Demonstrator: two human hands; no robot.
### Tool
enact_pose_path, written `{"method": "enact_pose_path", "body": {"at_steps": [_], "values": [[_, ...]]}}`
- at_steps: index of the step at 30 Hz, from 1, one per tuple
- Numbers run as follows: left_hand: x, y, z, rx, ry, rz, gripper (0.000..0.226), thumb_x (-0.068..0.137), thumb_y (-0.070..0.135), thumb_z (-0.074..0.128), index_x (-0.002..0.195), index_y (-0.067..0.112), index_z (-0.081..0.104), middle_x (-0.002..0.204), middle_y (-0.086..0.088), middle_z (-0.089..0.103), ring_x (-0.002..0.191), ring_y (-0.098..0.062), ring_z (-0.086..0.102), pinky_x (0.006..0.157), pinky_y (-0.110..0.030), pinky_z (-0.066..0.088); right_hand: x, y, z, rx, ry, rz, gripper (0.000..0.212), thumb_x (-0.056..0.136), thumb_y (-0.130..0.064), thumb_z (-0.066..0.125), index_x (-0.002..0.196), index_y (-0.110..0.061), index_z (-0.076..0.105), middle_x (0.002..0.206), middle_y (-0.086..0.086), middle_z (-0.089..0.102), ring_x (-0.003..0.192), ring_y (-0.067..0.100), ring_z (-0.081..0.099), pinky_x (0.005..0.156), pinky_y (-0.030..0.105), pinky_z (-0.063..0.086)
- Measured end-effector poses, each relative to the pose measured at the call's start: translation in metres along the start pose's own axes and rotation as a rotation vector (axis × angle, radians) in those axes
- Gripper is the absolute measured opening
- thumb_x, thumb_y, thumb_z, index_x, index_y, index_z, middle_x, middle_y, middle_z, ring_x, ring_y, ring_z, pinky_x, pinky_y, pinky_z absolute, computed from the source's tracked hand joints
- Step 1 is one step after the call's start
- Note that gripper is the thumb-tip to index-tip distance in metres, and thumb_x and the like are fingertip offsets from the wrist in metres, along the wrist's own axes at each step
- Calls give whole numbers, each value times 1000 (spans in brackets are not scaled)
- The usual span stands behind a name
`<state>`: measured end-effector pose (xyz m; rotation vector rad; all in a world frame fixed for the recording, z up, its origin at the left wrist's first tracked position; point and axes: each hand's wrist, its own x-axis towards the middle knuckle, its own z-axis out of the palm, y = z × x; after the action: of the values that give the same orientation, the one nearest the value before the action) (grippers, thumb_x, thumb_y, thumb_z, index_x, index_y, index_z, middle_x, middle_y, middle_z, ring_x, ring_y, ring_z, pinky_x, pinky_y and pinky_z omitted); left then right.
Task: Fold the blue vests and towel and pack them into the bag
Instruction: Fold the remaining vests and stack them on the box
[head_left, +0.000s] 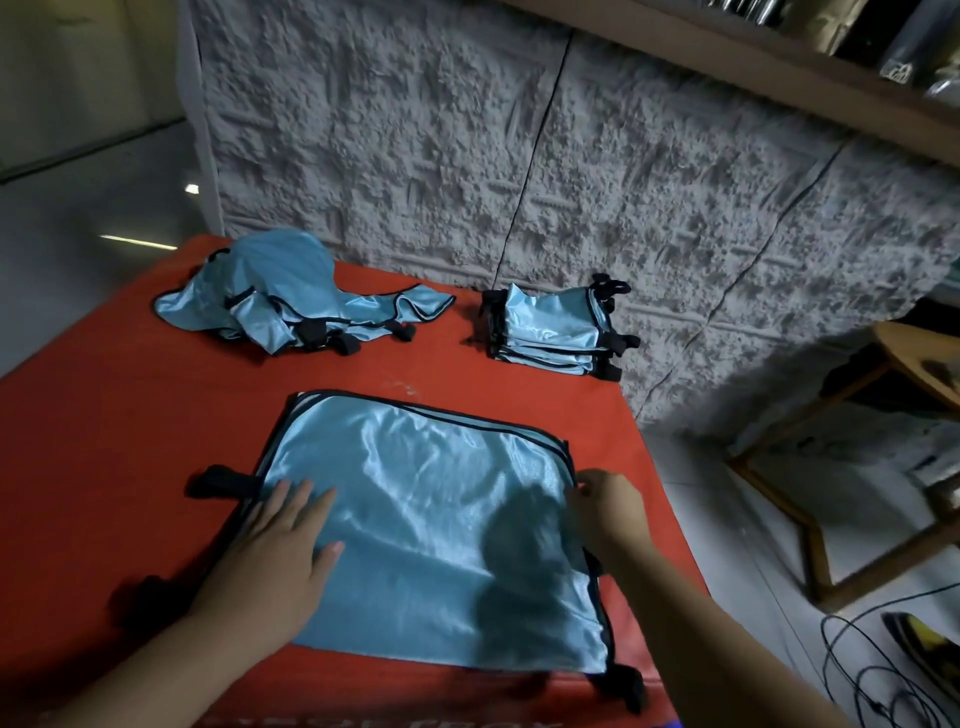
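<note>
On the far left of the red table (130, 415), a loose pile of blue vests (291, 301) is waiting, not yet folded. Nearer, the left hand (275, 566) is lying flat on the left side of the spread-out vest (431, 525) — fingers straight and a little apart, pressing the shiny cloth down, gripping nothing. The vest is lying with its long side running left to right, right between the two hands (so each hand is at one end of it). At the back, a neat stack of folded vests (556, 332) is sitting by the wall. On the right, the right hand (608, 504) is pinching the vest's right edge with curled fingertips. That hand looks ready to carry this edge over toward the left one — a guess. No bag is showing.
</note>
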<state>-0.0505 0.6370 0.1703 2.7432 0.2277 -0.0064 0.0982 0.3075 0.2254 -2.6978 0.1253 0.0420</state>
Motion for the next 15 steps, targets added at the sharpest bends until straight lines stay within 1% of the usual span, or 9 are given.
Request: {"method": "enact_pose_path", "body": {"at_steps": [2, 3, 4, 6, 8, 10, 12, 14, 15], "values": [[11, -7, 4, 50, 8, 35, 76, 94, 62, 9, 161, 27, 13, 169, 1, 9, 156, -20, -2, 125, -36, 0, 23, -1, 13, -15, -27, 16, 13, 85, -26, 59, 81, -15, 66, 75, 5, 67, 84, 35, 67, 64, 32, 48], [16, -11, 6, 80, 7, 52, 84, 87, 63, 1, 161, 27, 15, 168, 1, 12, 156, -21, 0, 125, -36, -1, 31, 0, 17, -9, -30, 28, 13, 87, -26, 59, 84, -17, 67, 78, 6, 68, 87, 35, 68, 66, 31, 47], [22, -16, 10, 105, 7, 54, 88, 83, 63, -3, 161, 27, 17, 168, 0, 15, 156, -22, 2, 125, -36, -2, 42, -1, 23, -6, -22, 37, 15, 89, -27, 59, 91, -17, 70, 85, 7, 71, 90, 34, 68, 68, 31, 48], [30, -21, 13, 148, 28, 66, 85, 87, 62, 0, 160, 26, 23, 166, -1, 23, 155, -24, 10, 123, -35, -3, 54, 1, 27, -22, 2, 70, 25, 91, -32, 59, 108, -16, 68, 100, 9, 73, 97, 35, 68, 74, 33, 49], [37, -22, 14, 196, 39, 67, 75, 94, 58, 12, 155, 23, 38, 158, -5, 40, 151, -28, 27, 120, -36, 3, 65, 2, 31, -52, 1, 80, 27, 90, -33, 60, 111, -17, 64, 104, 10, 71, 97, 35, 65, 75, 34, 47], [42, -23, 17, 227, 34, 52, 69, 97, 56, 18, 152, 23, 42, 155, -5, 45, 148, -29, 33, 119, -38, 5, 75, 3, 34, -106, 3, 92, 19, 87, -31, 61, 100, -18, 65, 96, 8, 71, 84, 32, 62, 71, 33, 46], [44, -23, 19, 241, 50, 31, 68, 97, 56, 17, 154, 25, 39, 157, -5, 42, 149, -29, 30, 119, -38, -1, 82, 5, 34, -130, 31, 112, 14, 80, -26, 63, 88, -16, 68, 83, 5, 70, 73, 30, 60, 67, 31, 49], [47, -21, 20, 268, 61, 17, 67, 98, 56, 18, 153, 25, 41, 156, -7, 43, 149, -30, 32, 119, -37, -6, 88, 4, 33, -152, 57, 123, 11, 79, -26, 65, 81, -16, 71, 75, 4, 67, 69, 30, 59, 65, 30, 49], [48, -21, 22, 287, 62, 14, 66, 98, 56, 20, 152, 25, 43, 155, -8, 44, 148, -31, 33, 119, -38, -6, 91, 2, 33, -165, 71, 125, 11, 81, -26, 67, 81, -16, 72, 73, 4, 66, 68, 29, 57, 65, 29, 46]]}}
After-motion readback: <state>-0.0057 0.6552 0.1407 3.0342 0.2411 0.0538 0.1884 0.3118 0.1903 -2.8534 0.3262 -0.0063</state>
